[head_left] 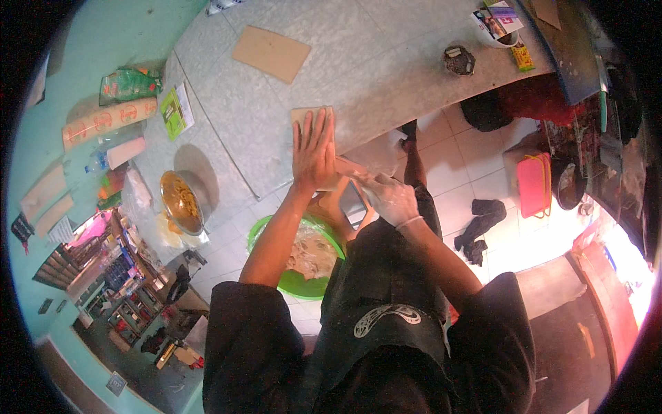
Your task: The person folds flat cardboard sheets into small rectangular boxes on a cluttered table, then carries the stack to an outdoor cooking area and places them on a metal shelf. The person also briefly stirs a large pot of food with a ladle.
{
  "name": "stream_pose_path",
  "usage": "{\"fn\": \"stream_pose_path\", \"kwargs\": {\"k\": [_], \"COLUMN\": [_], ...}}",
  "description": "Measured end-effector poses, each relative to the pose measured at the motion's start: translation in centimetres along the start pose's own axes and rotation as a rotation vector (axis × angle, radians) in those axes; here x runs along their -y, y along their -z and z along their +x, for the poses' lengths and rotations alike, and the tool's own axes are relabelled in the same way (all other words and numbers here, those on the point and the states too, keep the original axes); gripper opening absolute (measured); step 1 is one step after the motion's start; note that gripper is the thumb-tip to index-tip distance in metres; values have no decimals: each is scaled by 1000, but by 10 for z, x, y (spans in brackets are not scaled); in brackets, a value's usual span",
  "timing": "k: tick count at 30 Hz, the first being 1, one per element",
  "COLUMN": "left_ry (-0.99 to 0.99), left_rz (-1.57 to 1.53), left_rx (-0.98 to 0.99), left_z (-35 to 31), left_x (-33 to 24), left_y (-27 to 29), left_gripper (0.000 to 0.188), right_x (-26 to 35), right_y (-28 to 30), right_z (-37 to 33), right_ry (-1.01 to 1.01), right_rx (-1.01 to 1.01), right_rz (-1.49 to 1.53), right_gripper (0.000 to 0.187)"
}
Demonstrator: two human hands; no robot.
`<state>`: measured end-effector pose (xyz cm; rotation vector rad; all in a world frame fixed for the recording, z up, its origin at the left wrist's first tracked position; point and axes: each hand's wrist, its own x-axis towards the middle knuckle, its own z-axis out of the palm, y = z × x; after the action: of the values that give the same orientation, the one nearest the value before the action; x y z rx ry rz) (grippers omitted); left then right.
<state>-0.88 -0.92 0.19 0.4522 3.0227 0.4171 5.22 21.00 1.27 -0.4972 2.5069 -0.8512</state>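
Fingers of the left hand [314, 157] lie extended and pressed flat, gripping nothing, over a tan slab [298, 112] at the table's near edge; the palm-down pose looks meant to keep that piece from sliding. Right-hand fingers bend beside a pinkish strip [349, 165] at the slab's lower end; from where I stand, I cannot tell whether they grip it. A sheer, wrinkled film, probably a thin glove, seems to cover the right hand [391, 200].

Below the left forearm sits a round green basin [303, 286], probably kept low for easy reach, with clear plastic around a pale, lumpy, moist-looking mass [309, 254]. Beyond, the table [227, 117] is smooth, grey and marbled. At its left side stands a shiny metal bowl [196, 188] of crumbly, mustard-coloured food [179, 199]. Farther off lies a flat, stiff-looking tan rectangle [271, 54], set apart.
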Motion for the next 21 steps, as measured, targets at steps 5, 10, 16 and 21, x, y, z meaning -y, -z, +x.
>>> {"fn": "stream_pose_path", "kwargs": {"k": [5,10,16,21], "left_ry": [-10,10,9,6], "left_rz": [-5,-20,-29,-11], "left_rx": [22,7,17,-9], "left_z": [2,-2,2,5], "left_x": [1,-1,1,5], "left_y": [-4,-3,-1,-3], "left_gripper": [55,54,55,55], "right_x": [5,1,7,-18], "right_y": [4,7,7,26], "right_z": [8,4,33,20], "right_ry": [29,-39,-23,-35], "right_rx": [-55,-120,15,-8], "right_rz": [-9,-49,-75,-38], "right_gripper": [40,38,50,47]}}
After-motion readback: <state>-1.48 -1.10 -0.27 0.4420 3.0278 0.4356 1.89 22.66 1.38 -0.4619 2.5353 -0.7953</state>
